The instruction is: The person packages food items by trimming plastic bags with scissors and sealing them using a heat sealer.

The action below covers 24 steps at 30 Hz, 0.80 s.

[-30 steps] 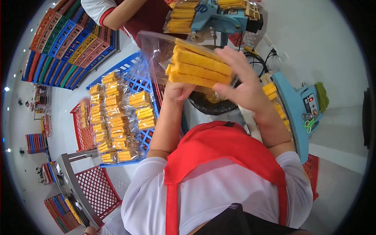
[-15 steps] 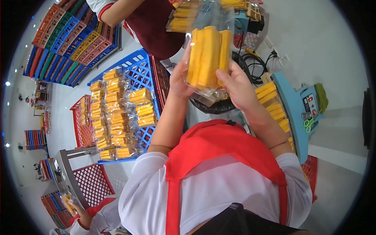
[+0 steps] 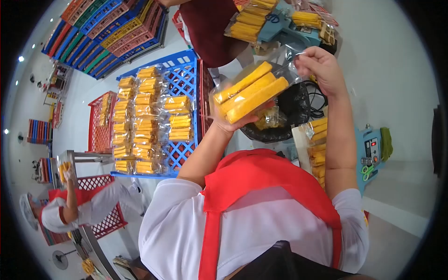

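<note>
A clear plastic bag of thick yellow sticks (image 3: 254,92) lies tilted in front of me, its loose end up to the right. My left hand (image 3: 232,124) is closed around its lower side, with some fingers hidden behind it. At the upper right, my right hand (image 3: 322,71) pinches the bag's loose plastic end. Beneath the bag is a bin with a black liner (image 3: 298,108), and clear packaging shows inside it. A tray of more yellow sticks (image 3: 318,151) stands below my right forearm.
Many bagged packs lie in a blue crate (image 3: 179,61) at left, beside a red crate (image 3: 95,133). A light-blue machine (image 3: 372,140) with green-handled scissors (image 3: 368,173) is at right. One co-worker (image 3: 210,32) stands ahead, another (image 3: 79,205) at lower left.
My right hand has moved up and right, from the sticks' side to the bag's loose end. The bag has tilted and come lower. The co-worker at lower left has come further into view.
</note>
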Motion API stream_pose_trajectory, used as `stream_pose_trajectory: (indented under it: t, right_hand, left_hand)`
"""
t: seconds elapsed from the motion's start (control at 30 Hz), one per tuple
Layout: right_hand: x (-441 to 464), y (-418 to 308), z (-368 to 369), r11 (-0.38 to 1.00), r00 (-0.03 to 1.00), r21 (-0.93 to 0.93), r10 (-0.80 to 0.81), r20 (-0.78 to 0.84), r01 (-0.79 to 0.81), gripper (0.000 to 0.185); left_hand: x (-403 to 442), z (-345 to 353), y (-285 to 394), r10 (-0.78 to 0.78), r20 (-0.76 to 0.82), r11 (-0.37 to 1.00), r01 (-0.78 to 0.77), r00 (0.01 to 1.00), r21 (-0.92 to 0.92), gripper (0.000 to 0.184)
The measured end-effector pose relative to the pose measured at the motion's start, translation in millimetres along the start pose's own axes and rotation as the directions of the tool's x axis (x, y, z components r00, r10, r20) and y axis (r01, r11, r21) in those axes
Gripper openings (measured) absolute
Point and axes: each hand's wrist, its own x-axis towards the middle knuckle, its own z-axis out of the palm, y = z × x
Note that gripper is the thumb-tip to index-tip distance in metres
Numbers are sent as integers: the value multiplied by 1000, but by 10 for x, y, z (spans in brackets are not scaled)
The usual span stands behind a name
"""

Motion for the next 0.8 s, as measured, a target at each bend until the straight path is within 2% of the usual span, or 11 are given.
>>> stream_pose_trajectory:
  t: [0.03, 0.13, 0.17, 0.23, 0.3, 0.37, 0.43, 0.53, 0.57, 0.63, 0.8]
  right_hand:
    - [-16, 32, 50, 1000, 1000, 3, 7, 18, -7, 13]
    - [-30, 67, 212, 995, 982, 96, -3, -191, 22, 10]
    - [-50, 59, 292, 995, 987, 96, -6, -162, 21, 10]
    - [-108, 86, 436, 971, 969, 236, 18, -247, 43, 10]
    - [-122, 144, 514, 949, 980, 308, 3, -199, 60, 7]
    - [-186, 106, 621, 874, 991, 487, 55, -124, 12, 5]
    - [-243, 60, 652, 858, 999, 512, 33, 7, -32, 8]
    - [-313, -33, 654, 790, 933, 584, -40, 357, -189, 35]
    - [-317, -15, 686, 787, 931, 582, -28, 363, -203, 35]
    - [-315, 8, 743, 982, 976, 189, -46, 212, 6, 42]
    - [-260, 79, 800, 996, 951, -44, -67, 302, 84, 47]
  left_hand:
    - [-29, 8, 33, -77, 64, 994, 81, 995, -69, 71]
    - [-103, 102, 143, 182, -29, 980, -179, 983, 87, 82]
    - [-132, 160, 198, 272, -61, 951, -258, 960, 170, 86]
    - [-190, 161, 250, 324, 60, 938, -329, 944, 107, 95]
    - [-206, 256, 265, 446, 46, 846, -438, 894, 303, 90]
    - [-193, 270, 328, 413, 171, 812, -447, 895, 376, 76]
    - [-121, 202, 340, 568, 73, 616, -482, 820, 623, 67]
    - [22, 195, 401, 600, 89, 673, -562, 795, 481, 58]
    - [44, 189, 430, 594, 102, 715, -582, 798, 389, 56]
    - [61, 195, 430, 576, 117, 736, -576, 809, 356, 52]
    - [134, 175, 372, 535, 96, 744, -522, 839, 417, 49]
